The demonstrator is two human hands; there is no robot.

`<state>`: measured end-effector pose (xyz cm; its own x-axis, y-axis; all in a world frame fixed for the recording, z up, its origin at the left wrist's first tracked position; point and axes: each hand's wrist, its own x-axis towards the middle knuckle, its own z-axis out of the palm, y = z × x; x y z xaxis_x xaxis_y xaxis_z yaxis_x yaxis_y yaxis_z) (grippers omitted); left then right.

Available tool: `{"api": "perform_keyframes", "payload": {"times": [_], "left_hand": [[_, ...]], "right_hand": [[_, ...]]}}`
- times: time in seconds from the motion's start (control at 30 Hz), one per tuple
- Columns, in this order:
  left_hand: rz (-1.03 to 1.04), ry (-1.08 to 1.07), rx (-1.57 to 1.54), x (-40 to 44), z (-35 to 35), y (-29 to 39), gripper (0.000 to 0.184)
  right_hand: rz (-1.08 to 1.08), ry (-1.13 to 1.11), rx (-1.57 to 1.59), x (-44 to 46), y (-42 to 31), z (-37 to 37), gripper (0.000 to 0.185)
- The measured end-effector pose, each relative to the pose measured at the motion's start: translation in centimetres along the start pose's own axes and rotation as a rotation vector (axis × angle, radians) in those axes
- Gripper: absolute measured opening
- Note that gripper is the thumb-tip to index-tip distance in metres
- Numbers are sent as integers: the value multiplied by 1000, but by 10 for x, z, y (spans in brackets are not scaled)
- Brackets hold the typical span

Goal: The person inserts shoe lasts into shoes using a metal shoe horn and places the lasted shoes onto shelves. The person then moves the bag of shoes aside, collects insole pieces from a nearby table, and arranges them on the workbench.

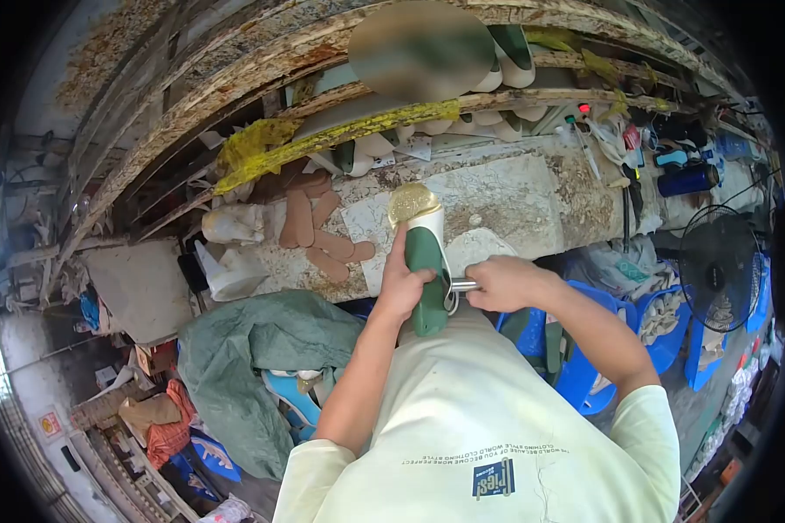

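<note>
In the middle of the head view is a shoe last (425, 266), green, with a white shoe upper and a gold glittery toe piece (412, 203) over its far end. My left hand (405, 283) is wrapped around its left side. On the other side, my right hand (506, 283) is closed around a short metal tool (465, 285), whose shiny end touches or nearly touches the edge of the upper. The tool's kind cannot be made out, since my fingers cover most of it. The last is held in front of my shirt, near the bench's front edge.
Brown insole-shaped pieces (299, 218) lie on the stained workbench (497, 192). White-toed shoes on lasts (516, 61) fill the rack above. A black fan (720, 268) and a dark blue bottle (687, 180) stand right. Blue bins (584, 370) and green cloth (244, 366) flank me.
</note>
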<state>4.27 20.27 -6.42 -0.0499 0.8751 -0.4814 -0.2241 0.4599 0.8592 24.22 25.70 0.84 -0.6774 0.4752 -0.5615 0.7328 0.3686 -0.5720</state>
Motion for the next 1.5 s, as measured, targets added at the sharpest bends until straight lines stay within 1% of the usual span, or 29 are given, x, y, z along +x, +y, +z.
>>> {"api": "perform_keyframes", "payload": {"times": [0.03, 0.1, 0.13, 0.23, 0.27, 0.33, 0.37, 0.4, 0.43, 0.47, 0.53, 0.57, 0.63, 0.67, 0.7, 0.77, 0.83, 0.9, 0.97, 1.03, 1.17, 1.2, 1.23, 1.27, 1.33, 1.4, 1.43, 1.47, 1.5], "left_hand": [[-13, 43, 35, -2, 3, 16, 96], [-323, 51, -141, 13, -15, 27, 92], [-409, 55, -263, 31, -28, 14, 87], [-553, 123, -320, 85, -45, -42, 84], [-544, 134, -357, 96, -45, -55, 83], [-596, 159, -296, 116, -41, -84, 83], [-631, 189, -245, 122, -35, -95, 83], [-500, 286, -182, 116, -20, -101, 97], [-515, 280, -172, 118, -10, -108, 97], [-512, 389, -2, 123, -4, -119, 97], [-568, 510, 378, 125, 20, -95, 98], [-581, 500, 391, 127, 33, -86, 98], [-656, 613, 827, 135, 52, -85, 97], [-604, 630, 849, 138, 52, -88, 96], [-617, 619, 855, 137, 52, -99, 96], [-391, 672, 901, 129, 48, -115, 93], [-374, 709, 924, 136, 54, -122, 92], [-263, 699, 892, 141, 53, -124, 91], [-298, 661, 908, 121, 46, -123, 92], [-298, 677, 873, 127, 45, -121, 94], [-278, 716, 749, 126, 38, -124, 95], [-293, 695, 735, 123, 40, -123, 95], [-279, 695, 733, 122, 38, -122, 95], [-245, 679, 761, 119, 37, -125, 94], [-135, 600, 836, 107, 36, -134, 94], [108, 494, 1004, 82, 35, -155, 96], [64, 444, 1112, 86, 45, -157, 98], [73, 436, 1105, 90, 54, -154, 98], [-51, 423, 1115, 96, 62, -145, 97]], "right_hand": [[41, -28, 53, 0, -1, 4, 32], [56, 13, 167, -8, 3, 11, 32], [66, 55, 272, -13, 6, 15, 32], [55, 213, 410, -1, 21, 93, 31], [42, 287, 445, 5, 26, 115, 31], [79, 388, 461, 13, 25, 144, 33], [179, 409, 470, 17, 22, 153, 33], [193, 408, 483, 20, 26, 168, 33], [265, 444, 500, 25, 32, 184, 32], [337, 479, 516, 28, 36, 193, 30], [405, 460, 549, 28, 36, 187, 31], [459, 441, 570, 29, 37, 183, 32], [490, 428, 595, 31, 41, 183, 33], [503, 414, 599, 32, 45, 181, 34], [577, 310, 599, 38, 41, 160, 34], [561, 246, 629, 43, 28, 159, 33], [587, 220, 618, 44, 34, 142, 32], [535, 138, 634, 44, 33, 113, 31], [384, -70, 612, 43, 41, 124, 29], [91, -147, 516, 53, 64, 122, 26], [-5, -369, 351, 65, 67, 97, 27], [-119, -278, 259, 66, 80, 126, 23], [-120, -266, 253, 77, 88, 151, 23], [-208, -260, 380, 87, 95, 172, 18], [-300, -243, 498, 86, 85, 153, 14], [-416, -546, -217, 75, 44, 71, 21], [-475, -458, -230, 89, 49, 115, 20], [-463, -455, -234, 78, 55, 99, 20], [-423, -460, -299, 61, 62, 66, 20]]}}
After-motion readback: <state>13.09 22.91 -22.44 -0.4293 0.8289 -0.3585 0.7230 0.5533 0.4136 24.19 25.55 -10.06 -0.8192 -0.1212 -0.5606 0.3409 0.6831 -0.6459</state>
